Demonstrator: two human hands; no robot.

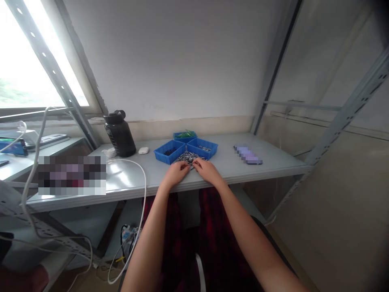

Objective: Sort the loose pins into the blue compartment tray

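A pile of small, thin silvery and dark pieces (pixel 191 156), like screws or pins, lies on the table between three blue bins. My left hand (pixel 178 172) rests at the pile's near left side, fingers curled and pressed together. Opposite it, my right hand (pixel 207 170) has its thumb and fingers pinched at the near right side. What either pinch holds is too small to tell. The left bin (pixel 158 155) contains dark pieces, and the right bin (pixel 214 151) contains thin silvery ones. Behind them, the back bin (pixel 176 138) holds green pieces.
A black bottle (pixel 120 136) and a white earbud case (pixel 144 150) stand to the left. A white cable (pixel 145 182) loops over the table's front edge (pixel 127 192). On the right lies a blurred phone (pixel 247 155). Metal shelf posts (pixel 275 67) frame the table.
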